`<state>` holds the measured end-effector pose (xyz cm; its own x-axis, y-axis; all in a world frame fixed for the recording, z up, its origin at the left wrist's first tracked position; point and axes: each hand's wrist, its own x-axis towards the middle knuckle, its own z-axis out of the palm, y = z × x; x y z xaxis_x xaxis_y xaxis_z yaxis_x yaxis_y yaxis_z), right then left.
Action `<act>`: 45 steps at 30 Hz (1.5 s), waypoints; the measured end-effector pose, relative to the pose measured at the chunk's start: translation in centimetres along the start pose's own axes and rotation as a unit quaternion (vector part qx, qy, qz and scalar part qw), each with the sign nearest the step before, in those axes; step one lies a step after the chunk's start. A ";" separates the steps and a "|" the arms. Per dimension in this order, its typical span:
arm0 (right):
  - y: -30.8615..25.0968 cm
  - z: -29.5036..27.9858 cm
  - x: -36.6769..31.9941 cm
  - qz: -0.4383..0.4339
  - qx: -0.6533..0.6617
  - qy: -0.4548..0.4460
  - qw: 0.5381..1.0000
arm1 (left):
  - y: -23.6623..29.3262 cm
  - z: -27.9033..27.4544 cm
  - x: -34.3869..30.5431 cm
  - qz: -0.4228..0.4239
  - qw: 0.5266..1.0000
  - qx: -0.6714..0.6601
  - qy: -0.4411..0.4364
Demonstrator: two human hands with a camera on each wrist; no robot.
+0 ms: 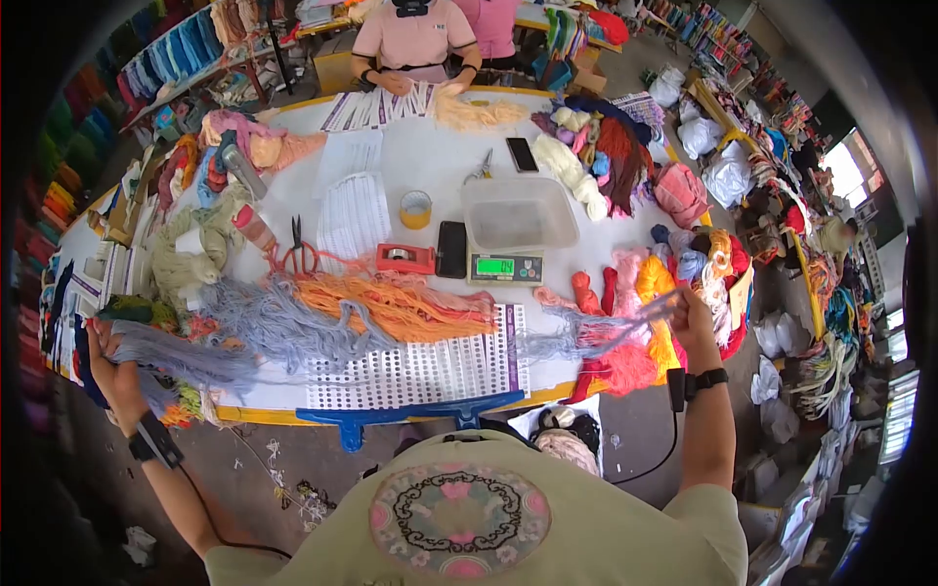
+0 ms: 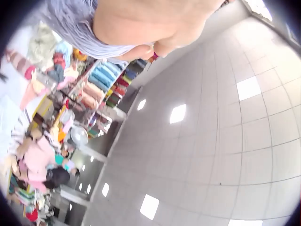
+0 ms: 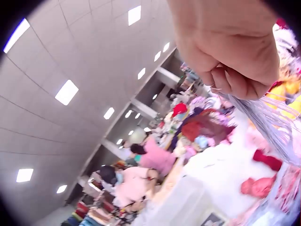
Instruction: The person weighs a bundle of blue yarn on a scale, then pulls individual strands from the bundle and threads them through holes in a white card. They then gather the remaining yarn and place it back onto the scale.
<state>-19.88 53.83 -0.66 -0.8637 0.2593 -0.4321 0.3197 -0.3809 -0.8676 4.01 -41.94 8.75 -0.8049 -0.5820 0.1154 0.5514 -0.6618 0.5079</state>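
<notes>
Counted on the table [image 1: 440, 161]: two dark phones [image 1: 451, 250], two pairs of scissors [image 1: 300, 258], one roll of tape [image 1: 415, 209], one red tape dispenser [image 1: 405, 259], one clear plastic bin [image 1: 518, 210] and one scale [image 1: 505, 269] with a lit green display. Across the far side, two people in pink [image 1: 415, 39], one of them cut off by the frame. From the head only, a blue bracket [image 1: 420, 414] along the near edge; in both wrist views but not from the head, a pale ceiling [image 2: 202, 146] with bright panels. Seen closest from the right wrist, fingers curled tight round blue-grey yarn [image 3: 270, 125] in the right hand [image 1: 694, 320]; likewise gripped in the left hand [image 1: 117, 386], with strands running under the palm. Stretched low over the near side of the table, past orange yarn [image 1: 391, 305] and a dotted white sheet [image 1: 410, 389]: loose, thin, wavy strands, thick and tangled toward the left, sparser and blurred toward the right. No telling one continuous length from two.
</notes>
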 end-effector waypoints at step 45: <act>15.1 17.2 6.7 -0.419 -0.562 -0.190 0.688 | -35.6 16.4 -18.9 -0.231 0.943 0.227 0.074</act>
<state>-27.56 34.60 -12.43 -0.8996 -0.3616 0.2451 -0.4368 0.7430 -0.5071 -3.95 0.35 2.50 -0.8786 -0.3624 -0.3110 -0.0289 -0.6097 0.7921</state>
